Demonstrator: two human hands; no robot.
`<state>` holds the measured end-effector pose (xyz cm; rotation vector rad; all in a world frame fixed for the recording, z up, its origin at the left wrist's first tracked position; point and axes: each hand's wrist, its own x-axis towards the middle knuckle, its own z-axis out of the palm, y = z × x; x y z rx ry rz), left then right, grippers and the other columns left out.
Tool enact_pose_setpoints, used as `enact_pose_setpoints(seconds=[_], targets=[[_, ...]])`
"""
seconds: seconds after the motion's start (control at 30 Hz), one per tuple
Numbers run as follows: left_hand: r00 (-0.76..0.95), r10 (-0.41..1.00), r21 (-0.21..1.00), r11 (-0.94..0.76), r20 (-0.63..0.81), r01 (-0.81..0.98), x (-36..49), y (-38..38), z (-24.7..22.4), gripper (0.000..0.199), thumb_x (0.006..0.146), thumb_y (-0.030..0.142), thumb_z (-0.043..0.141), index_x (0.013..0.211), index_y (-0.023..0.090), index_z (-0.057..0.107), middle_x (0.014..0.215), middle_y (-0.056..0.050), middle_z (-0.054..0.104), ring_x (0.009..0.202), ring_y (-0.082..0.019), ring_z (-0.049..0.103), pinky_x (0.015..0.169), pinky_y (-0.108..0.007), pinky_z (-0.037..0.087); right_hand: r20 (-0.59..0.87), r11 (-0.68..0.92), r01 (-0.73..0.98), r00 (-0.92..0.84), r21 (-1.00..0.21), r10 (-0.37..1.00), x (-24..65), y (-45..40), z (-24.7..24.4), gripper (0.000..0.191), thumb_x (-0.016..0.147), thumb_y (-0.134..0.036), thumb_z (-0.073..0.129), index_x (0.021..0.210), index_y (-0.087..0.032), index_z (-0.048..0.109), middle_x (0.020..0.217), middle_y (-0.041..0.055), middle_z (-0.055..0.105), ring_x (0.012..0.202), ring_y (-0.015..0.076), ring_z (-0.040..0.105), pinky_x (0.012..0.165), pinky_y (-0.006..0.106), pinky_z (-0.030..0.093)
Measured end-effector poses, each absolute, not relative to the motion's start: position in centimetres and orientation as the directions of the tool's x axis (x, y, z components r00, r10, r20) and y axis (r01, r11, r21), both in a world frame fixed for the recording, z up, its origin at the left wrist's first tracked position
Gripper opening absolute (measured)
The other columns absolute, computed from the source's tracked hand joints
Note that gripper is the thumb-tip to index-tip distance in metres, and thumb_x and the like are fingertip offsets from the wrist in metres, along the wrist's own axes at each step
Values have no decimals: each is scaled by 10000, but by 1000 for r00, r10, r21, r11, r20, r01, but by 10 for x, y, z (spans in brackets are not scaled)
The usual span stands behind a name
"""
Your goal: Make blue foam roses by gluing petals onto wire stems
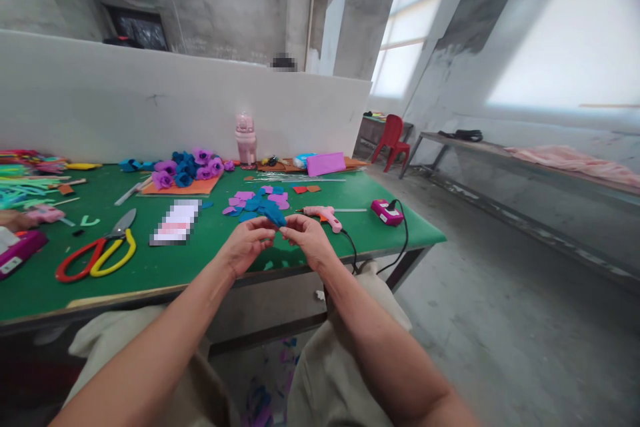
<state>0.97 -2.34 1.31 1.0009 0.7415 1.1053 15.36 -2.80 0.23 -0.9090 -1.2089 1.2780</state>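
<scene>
Between my two hands is a blue crepe-paper flower piece [275, 214], held just above the front part of the green table. The fingers of my left hand [250, 240] pinch its left side. From the right, my right hand [306, 235] grips its lower edge with thumb and fingertips. Just behind lie loose blue and purple paper petals [245, 199] in a scattered pile. A pink hot glue gun [325, 215] rests right of my hands, with a clear glue stick in it and a black cord.
Red-and-yellow-handled scissors [107, 250] and a phone [176, 221] lie at left. Finished paper flowers [185, 169] sit on orange sheets behind. A pink bottle [245, 140] stands by the white partition [190, 93]. A purple power box [387, 212] is near the right edge. Another person's hand [15, 220] shows far left.
</scene>
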Motion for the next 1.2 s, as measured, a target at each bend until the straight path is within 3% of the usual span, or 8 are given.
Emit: enact_pose_setpoints(seconds=[0.2,1.2], targets=[[246,969,921,76,22,-383,11,-21,8,224,494,103,741,709,127,687,711,-33,647,613,-106,537,569,-229,410,139,108,-181,-164,-977,977,154,-30,4,233,564,-271,693,743,-166,587,582,-39,550,536,94,492,468,213,326],[309,951,894,139,0,-426,10,-23,12,163,531,101,750,674,108,671,675,-22,651,601,-90,549,592,-216,420,96,39,-256,-215,-966,972,160,-28,2,267,535,-285,747,721,-150,612,596,-38,568,521,65,494,471,192,321]])
